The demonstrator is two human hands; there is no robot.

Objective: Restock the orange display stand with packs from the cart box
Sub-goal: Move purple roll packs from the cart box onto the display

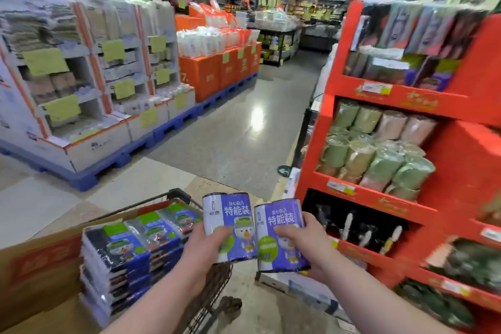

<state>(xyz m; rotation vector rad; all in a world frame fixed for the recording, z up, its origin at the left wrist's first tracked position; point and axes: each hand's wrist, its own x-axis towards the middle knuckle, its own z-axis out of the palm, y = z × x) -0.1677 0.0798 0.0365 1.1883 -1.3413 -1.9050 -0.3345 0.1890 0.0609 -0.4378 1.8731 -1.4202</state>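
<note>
Clamping one pack [230,225] each, left hand [202,249] and right hand [307,245] hover between cart box [40,266] and stand [461,171]

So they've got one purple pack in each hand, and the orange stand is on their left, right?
Not quite. The head view shows the orange display stand on their right; it's the cart box that sits on their left. The rest is right: the left hand holds a purple pack, and the right hand holds a second purple pack.
</note>
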